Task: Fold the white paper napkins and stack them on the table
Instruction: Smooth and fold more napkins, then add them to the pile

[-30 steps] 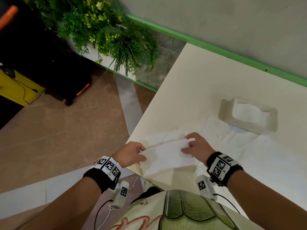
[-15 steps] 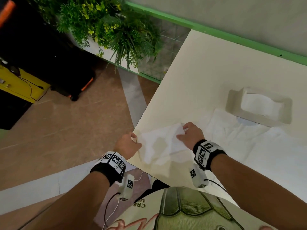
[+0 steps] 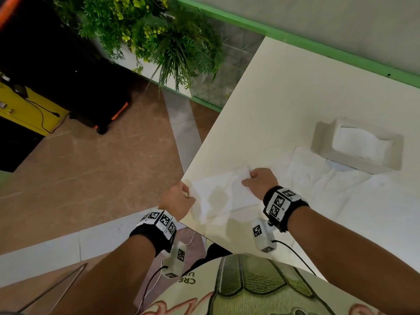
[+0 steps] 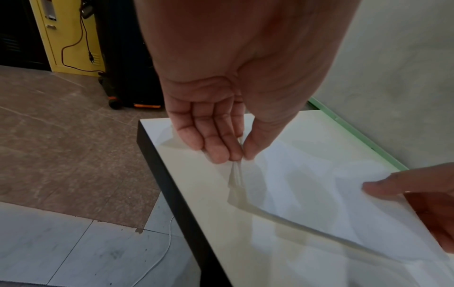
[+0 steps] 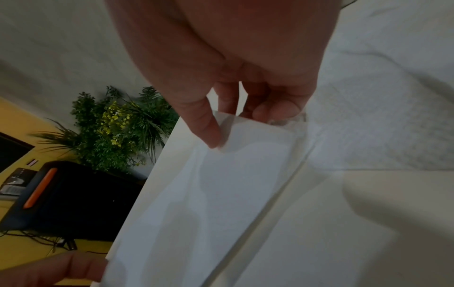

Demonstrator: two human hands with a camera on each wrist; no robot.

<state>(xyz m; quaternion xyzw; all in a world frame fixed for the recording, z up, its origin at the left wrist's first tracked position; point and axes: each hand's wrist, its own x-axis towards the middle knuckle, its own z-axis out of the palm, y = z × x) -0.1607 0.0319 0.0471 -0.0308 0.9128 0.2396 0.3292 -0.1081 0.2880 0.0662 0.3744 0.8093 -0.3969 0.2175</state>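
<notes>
The folded white napkin (image 3: pixel 223 196) hung just above the near-left corner of the surface (image 3: pixel 295 92), stretched between both hands. The left hand (image 3: pixel 177 201) pinched its left edge between thumb and fingertips (image 4: pixel 216 153), the paper bunching into a small pleat right under that grip. The right hand (image 3: pixel 259 180) pinched the far right corner, thumb on top and fingers (image 5: pixel 277 110) curled beneath, so both grips were clamped on the same sheet. To the right of the napkin lay a spread of loose, crumpled white napkins (image 3: pixel 341 192), and beyond those stood a napkin holder (image 3: pixel 356 146) with more paper in it. Whether a finished stack lay beneath the napkin could not be told; white on white hid it.

The napkin looked very light, thin and limp: it sagged between the grips and showed shadows through it. Such paper would likely tear or crumple if pulled hard, and would slide easily on the smooth surface. Holding it at opposite edges or corners, with gentle tension, seemed the sound way to keep the fold crisp while lowering it flat.
</notes>
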